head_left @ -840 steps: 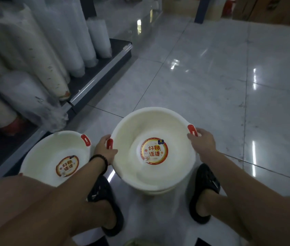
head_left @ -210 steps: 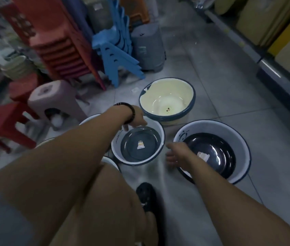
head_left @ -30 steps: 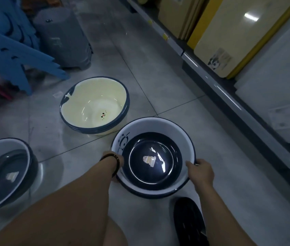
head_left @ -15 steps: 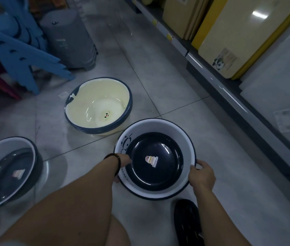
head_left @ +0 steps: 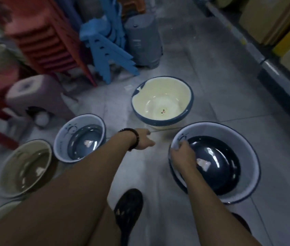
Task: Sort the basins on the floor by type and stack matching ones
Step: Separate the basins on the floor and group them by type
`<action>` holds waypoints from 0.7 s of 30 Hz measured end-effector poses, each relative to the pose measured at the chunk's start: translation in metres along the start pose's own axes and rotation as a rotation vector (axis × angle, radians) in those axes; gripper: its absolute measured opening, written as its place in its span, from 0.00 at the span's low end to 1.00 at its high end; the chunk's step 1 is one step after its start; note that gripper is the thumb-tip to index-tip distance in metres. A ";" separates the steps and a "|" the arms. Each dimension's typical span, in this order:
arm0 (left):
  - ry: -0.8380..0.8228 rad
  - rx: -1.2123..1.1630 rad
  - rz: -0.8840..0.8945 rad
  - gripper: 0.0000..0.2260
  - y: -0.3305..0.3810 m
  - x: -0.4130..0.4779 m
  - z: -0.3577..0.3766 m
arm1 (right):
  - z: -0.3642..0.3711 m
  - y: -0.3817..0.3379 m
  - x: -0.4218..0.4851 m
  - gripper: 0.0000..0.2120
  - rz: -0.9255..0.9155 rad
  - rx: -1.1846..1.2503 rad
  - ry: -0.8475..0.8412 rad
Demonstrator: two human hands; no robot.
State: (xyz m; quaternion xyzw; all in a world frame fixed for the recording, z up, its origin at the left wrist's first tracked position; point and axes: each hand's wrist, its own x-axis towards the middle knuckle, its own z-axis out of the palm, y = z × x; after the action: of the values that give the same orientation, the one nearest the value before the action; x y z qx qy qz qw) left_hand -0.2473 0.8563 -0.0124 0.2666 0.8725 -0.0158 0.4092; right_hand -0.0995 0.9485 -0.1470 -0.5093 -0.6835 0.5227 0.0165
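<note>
Right hand (head_left: pixel 183 157) grips left rim of big white-walled, dark-bottomed basin (head_left: pixel 238 139) on floor. Brown basin (head_left: pixel 16 174) near left, smaller blue basin (head_left: pixel 62 144) touching it. Left hand (head_left: pixel 145 140) loose, empty, between basins. Cream basin stack (head_left: pixel 162 89) beyond; blue stools (head_left: pixel 105 45) farthest.

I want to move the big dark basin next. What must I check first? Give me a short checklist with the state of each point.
1. Right hand has a grip on the rim of the large dark basin: ok.
2. Left hand is free to take the other side: ok, it holds nothing.
3. Smaller dark basin is the same type: cannot tell; the colours look alike, but the size looks different.
4. Cream basin stands apart from the dark ones: ok.
5. Shoe is clear of the large dark basin: ok.
</note>
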 end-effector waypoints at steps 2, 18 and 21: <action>0.132 -0.062 -0.024 0.39 -0.059 -0.012 -0.021 | 0.049 -0.021 -0.002 0.30 0.006 0.016 -0.193; 0.072 -0.120 -0.286 0.25 -0.349 -0.018 -0.061 | 0.360 -0.125 0.015 0.15 0.265 0.138 -0.612; 0.097 -0.159 -0.291 0.23 -0.368 -0.015 -0.061 | 0.396 -0.138 0.025 0.22 0.370 0.276 -0.569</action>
State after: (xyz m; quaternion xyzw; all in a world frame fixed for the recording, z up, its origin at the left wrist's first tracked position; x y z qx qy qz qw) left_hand -0.4583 0.5493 -0.0309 0.1046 0.9190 0.0070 0.3799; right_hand -0.4253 0.6991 -0.2388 -0.4515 -0.4801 0.7249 -0.2005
